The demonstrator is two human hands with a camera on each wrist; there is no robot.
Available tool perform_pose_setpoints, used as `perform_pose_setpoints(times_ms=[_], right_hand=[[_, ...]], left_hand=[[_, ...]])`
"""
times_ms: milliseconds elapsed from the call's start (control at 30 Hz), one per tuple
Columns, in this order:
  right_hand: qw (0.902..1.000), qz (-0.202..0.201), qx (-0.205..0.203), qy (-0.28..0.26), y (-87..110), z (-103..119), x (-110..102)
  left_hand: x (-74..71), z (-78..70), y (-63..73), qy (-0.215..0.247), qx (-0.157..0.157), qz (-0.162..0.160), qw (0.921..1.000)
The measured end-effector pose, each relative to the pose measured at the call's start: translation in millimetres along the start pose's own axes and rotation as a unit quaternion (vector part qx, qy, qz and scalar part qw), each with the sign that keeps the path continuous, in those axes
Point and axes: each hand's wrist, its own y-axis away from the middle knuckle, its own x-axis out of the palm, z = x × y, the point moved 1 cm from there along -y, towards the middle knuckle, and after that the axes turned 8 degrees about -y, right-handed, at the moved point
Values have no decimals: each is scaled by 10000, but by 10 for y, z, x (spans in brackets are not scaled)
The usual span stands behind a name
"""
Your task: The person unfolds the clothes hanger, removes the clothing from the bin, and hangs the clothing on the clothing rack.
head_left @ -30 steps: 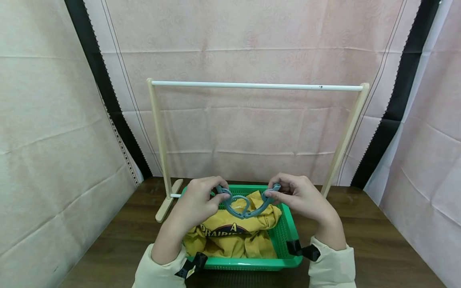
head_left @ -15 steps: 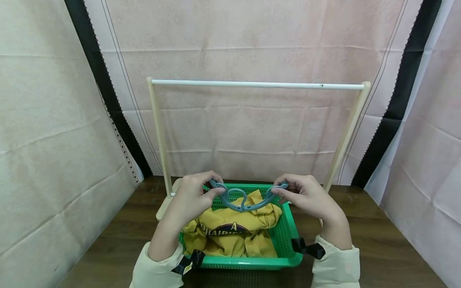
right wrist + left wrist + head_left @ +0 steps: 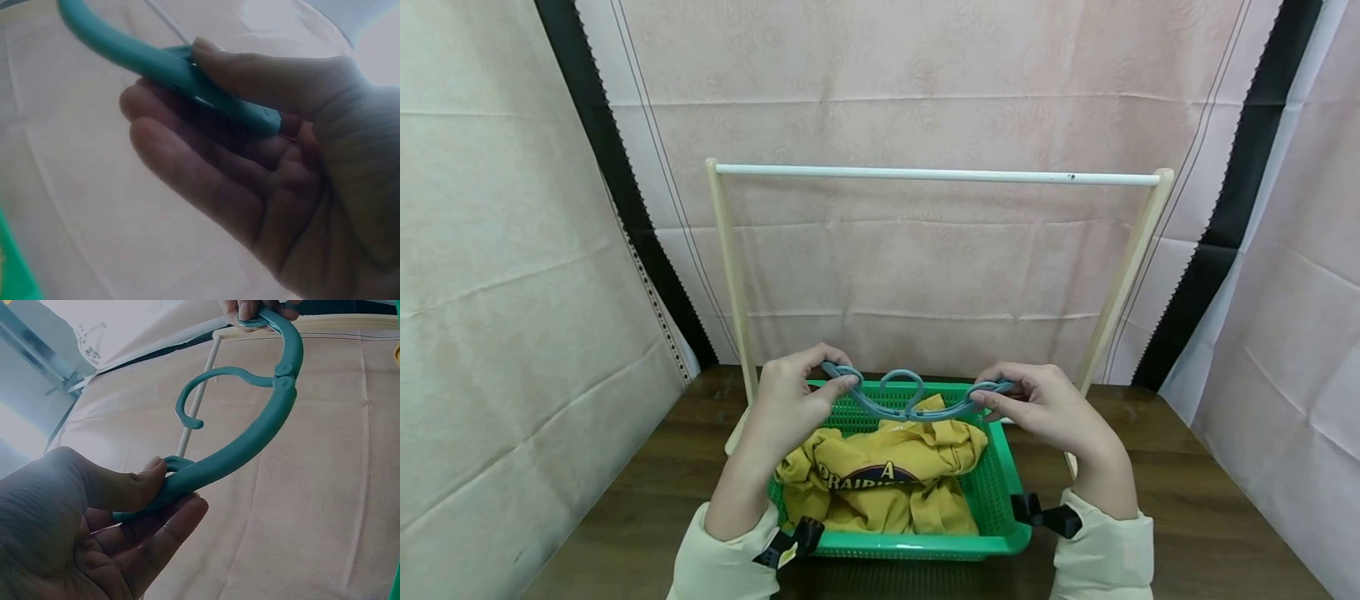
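A blue-green folding clothes hanger (image 3: 880, 408) is held level between my two hands, its hook (image 3: 187, 400) standing up from the hinged middle. My left hand (image 3: 793, 404) pinches one arm end between thumb and fingers. At the other end my right hand (image 3: 1037, 404) grips the second arm, the thumb (image 3: 250, 69) pressing on top. Both arms are spread into a shallow curve. Below the hanger, a yellow shirt (image 3: 880, 483) with dark lettering lies bunched in a green basket (image 3: 925, 546).
Behind the basket stands a rack with a white crossbar (image 3: 895, 173) and two cream posts, the left post (image 3: 730, 267) and the right post (image 3: 1123, 275). All of it is on a brown wooden table (image 3: 1187, 500), with pale fabric walls (image 3: 925, 275) around.
My hands have drawn apart, the left moving left and up, the right moving right. Between them the hanger has spread from a deeper bend to a flatter curve and risen slightly.
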Motion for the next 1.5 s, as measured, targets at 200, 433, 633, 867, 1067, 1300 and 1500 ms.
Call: perform_pose_setpoints(times_ms=[200,433,633,867,1067,1300,1500], right_hand=[[9994,-140,-324,-43,-1,-10,-40],[9982,-282,-476,220,3,-18,-43],[9974,-401,-590,-79,14,-33,-39],[9949,-589,-815,88,19,-32,-54],[9974,-450,-550,-94,23,-37,-51],[9984,-385,-408,-89,26,-47,-63],[9976,-472,-500,0,17,-32,-41]], left_hand=[[-70,52,-13,54,-276,185,9994],[-89,89,30,-1068,183,900,9900],[-34,76,25,-1798,519,1223,9747],[-26,78,18,-1848,594,1236,9732],[-34,96,16,-1243,429,1058,9857],[-61,110,13,-579,87,941,9938],[-61,129,2,-264,-178,841,9960]])
